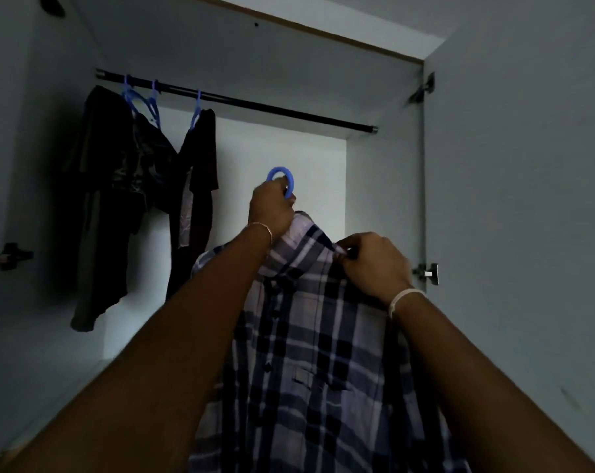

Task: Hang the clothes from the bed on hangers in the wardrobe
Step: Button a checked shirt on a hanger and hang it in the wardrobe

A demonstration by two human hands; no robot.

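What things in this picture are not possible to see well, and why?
Head view: blue hanger body, hidden inside the plaid shirt; only the hook shows above the left hand.
Head view: shirt hem, cut off by the bottom edge.
Head view: dark clothes on the rail, too dim to count.
Head view: shirt shoulder seam, covered by the right hand.

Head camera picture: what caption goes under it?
Left grip holds a blue hanger while right grip pinches the plaid shirt below the wardrobe rail.
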